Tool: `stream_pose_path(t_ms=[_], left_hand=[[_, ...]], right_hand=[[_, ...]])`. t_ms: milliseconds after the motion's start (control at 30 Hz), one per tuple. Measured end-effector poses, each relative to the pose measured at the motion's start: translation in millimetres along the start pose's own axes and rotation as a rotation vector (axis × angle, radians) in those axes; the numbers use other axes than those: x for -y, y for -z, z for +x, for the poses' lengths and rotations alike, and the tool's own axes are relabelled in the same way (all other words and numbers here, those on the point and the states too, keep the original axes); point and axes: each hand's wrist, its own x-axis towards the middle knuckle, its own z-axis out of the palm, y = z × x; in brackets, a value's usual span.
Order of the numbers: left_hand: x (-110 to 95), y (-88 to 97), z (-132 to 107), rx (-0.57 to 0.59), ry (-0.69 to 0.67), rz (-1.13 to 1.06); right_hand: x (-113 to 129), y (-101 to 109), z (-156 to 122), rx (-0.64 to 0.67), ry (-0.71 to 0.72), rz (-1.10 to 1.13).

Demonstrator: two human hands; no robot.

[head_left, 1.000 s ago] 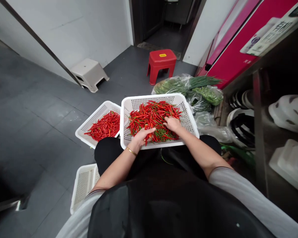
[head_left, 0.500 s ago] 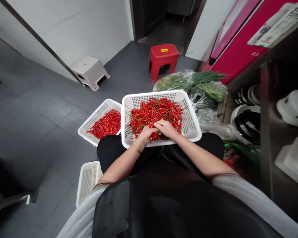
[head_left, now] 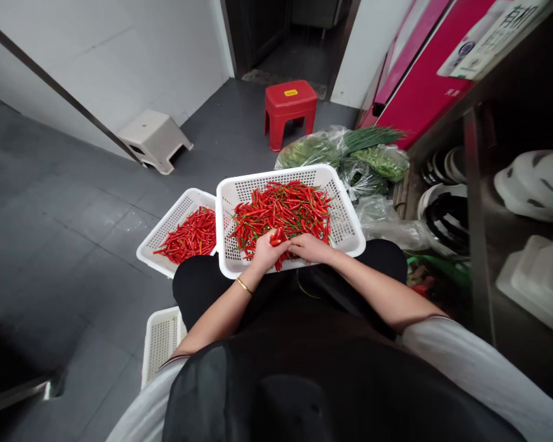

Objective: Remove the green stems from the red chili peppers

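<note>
A white perforated basket (head_left: 350, 230) rests on my knees, full of red chili peppers (head_left: 283, 209) with green stems. My left hand (head_left: 266, 253), with a gold bangle at the wrist, is closed on a few red chilies at the basket's near edge. My right hand (head_left: 309, 247) sits right beside it, fingers pinched against the same chilies. A second white basket (head_left: 166, 227) on the floor to my left holds red chilies without stems (head_left: 191, 235).
A third white basket (head_left: 159, 344) stands on the floor by my left leg. Bags of green vegetables (head_left: 345, 153) lie beyond the basket. A red stool (head_left: 289, 104) and a beige stool (head_left: 154, 138) stand further off. Metal shelving with white dishes (head_left: 529, 184) is on my right.
My right hand has drawn back from the pile's right side to meet the left hand at the basket's near edge. The left hand stays closed on chilies.
</note>
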Motion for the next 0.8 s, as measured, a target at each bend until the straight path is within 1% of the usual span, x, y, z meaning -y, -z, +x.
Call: stream_pose_path(t_ms=[33, 100, 167, 200, 233, 267, 300, 333, 367, 433, 467, 500, 533, 567, 600, 667, 733, 767, 800], left_hand=[[-5.8, 0.1, -1.8, 0.011, -0.03, 0.024], [-17.5, 1.0, -5.0, 0.02, -0.029, -0.03], [-25.6, 2.5, -7.4, 0.036, 0.044, -0.145], [-27.7, 3.2, -8.5, 0.052, 0.094, -0.188], [-28.9, 3.8, -9.7, 0.065, 0.141, -0.198], [-29.6, 4.2, -11.2, 0.071, 0.165, -0.166], [-30.3, 4.3, -13.0, 0.069, 0.153, -0.095], [-31.7, 4.4, -15.1, 0.06, 0.105, 0.001], [-33.9, 4.3, -17.1, 0.047, 0.027, 0.105], [-40.6, 4.6, -19.6, 0.019, -0.153, 0.267], [-44.4, 5.1, -19.4, 0.007, -0.217, 0.304], [-47.6, 6.1, -17.8, -0.009, -0.245, 0.303], [-49.6, 7.5, -14.7, -0.031, -0.237, 0.266], [-50.2, 9.3, -10.5, -0.05, -0.196, 0.196], [-49.2, 11.5, -5.6, -0.062, -0.124, 0.105], [-42.9, 16.4, 4.1, -0.06, 0.061, -0.077], [-33.7, 20.3, 10.6, -0.042, 0.218, -0.191], [-28.9, 21.2, 12.1, -0.036, 0.268, -0.219], [-24.3, 21.1, 12.8, -0.033, 0.299, -0.235]], right_hand=[[4.8, 3.2, -3.1, 0.025, 0.031, 0.007], [14.0, 5.2, -9.2, 0.074, 0.065, 0.144], [20.6, 2.2, -14.0, 0.107, 0.086, 0.295], [22.2, 0.2, -15.5, 0.113, 0.107, 0.299], [22.6, -1.5, -16.0, 0.111, 0.139, 0.233], [21.6, -2.3, -15.5, 0.108, 0.173, 0.101], [19.2, -2.0, -14.0, 0.1, 0.201, -0.071], [15.6, -0.3, -11.6, 0.085, 0.212, -0.254], [10.9, 3.0, -8.3, 0.058, 0.199, -0.425], [-1.0, 14.5, -0.1, -0.015, 0.097, -0.689], [-7.8, 22.5, 4.7, -0.057, 0.024, -0.782], [-14.9, 31.4, 9.8, -0.103, -0.051, -0.854], [-21.9, 40.5, 15.1, -0.148, -0.121, -0.907], [-28.6, 49.0, 20.6, -0.183, -0.185, -0.943], [-34.7, 56.2, 26.0, -0.192, -0.237, -0.961], [-43.6, 65.1, 35.6, -0.146, -0.289, -0.96], [-46.5, 67.3, 41.2, -0.068, -0.265, -0.947], [-45.8, 66.9, 41.9, -0.053, -0.228, -0.911], [-43.8, 65.9, 41.2, -0.064, -0.186, -0.832]])
